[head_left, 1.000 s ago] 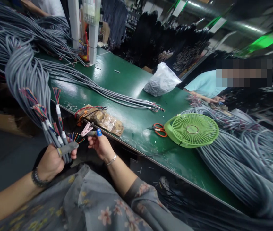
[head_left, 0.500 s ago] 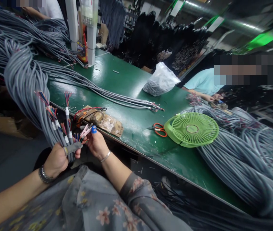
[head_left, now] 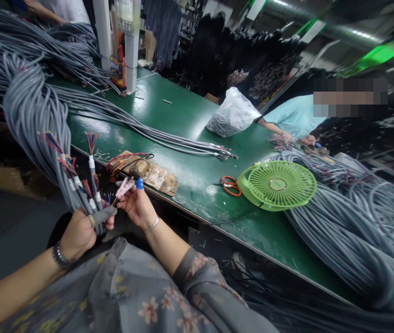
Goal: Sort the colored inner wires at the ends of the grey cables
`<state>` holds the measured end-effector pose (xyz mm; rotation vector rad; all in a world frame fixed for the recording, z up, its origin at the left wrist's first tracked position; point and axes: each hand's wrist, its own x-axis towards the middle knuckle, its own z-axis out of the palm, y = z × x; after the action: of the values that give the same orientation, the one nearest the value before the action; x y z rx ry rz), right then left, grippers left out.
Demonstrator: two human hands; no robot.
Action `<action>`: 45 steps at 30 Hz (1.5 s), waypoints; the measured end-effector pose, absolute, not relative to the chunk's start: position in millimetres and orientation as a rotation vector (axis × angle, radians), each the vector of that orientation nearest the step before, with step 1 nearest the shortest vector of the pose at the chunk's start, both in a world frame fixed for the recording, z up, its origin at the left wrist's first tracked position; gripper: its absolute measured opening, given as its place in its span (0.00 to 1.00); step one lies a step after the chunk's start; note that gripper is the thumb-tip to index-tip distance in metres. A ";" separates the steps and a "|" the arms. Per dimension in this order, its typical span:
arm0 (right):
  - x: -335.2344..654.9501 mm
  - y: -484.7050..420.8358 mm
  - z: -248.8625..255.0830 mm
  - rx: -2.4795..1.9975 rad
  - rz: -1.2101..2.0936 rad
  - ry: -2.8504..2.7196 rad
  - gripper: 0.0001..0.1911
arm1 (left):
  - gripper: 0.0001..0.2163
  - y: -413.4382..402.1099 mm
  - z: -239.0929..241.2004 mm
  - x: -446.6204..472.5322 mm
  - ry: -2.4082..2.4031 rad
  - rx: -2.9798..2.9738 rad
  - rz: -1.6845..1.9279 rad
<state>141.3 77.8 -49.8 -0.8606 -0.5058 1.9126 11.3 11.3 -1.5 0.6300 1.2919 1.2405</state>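
My left hand (head_left: 82,227), its thumb in a grey cover, is closed around several grey cables (head_left: 95,179). White bands circle the cables near their ends, where coloured wires (head_left: 90,141) fan out. Close by, my right hand (head_left: 140,209) pinches a pale pink clip (head_left: 125,187) that looks like a clothes peg. A blue cover sits on the right thumb. Thin coloured wires (head_left: 108,200) stick out between the two hands, by the clip; whether the right fingers grip any of them is hard to see.
On the green table (head_left: 183,118) lie a cardboard piece (head_left: 160,178) with tape, orange-handled scissors (head_left: 230,185), a green fan (head_left: 277,185) and a filled plastic bag (head_left: 233,113). Thick cable bundles (head_left: 349,240) lie right and left. A co-worker (head_left: 294,118) handles cables across the table.
The coloured wire ends above my left hand have swung left. My right thumb and the pink clip have shifted slightly. The co-worker's hands have moved apart from their earlier position.
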 end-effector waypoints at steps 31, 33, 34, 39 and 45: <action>142.2 69.9 -45.0 -0.840 1.890 -0.525 0.28 | 0.19 12.6 -7.0 9.6 1.320 0.635 1.261; 143.2 71.0 -43.8 -0.864 1.908 -0.518 0.28 | 0.18 10.8 -6.0 7.8 1.325 0.651 1.253; 143.8 71.6 -43.6 -0.873 1.916 -0.521 0.28 | 0.19 9.7 -5.4 6.7 1.324 0.657 1.250; 145.8 72.6 -44.9 -0.854 1.906 -0.572 0.25 | 0.20 3.7 -0.2 2.4 1.312 0.629 1.262; 146.9 71.4 -44.6 -0.873 1.872 -0.637 0.25 | 0.19 4.3 6.4 3.2 1.280 0.632 1.275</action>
<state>146.9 71.4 -44.6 -0.8730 -0.6372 1.8717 3.2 4.3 6.4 0.6321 1.2798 1.2747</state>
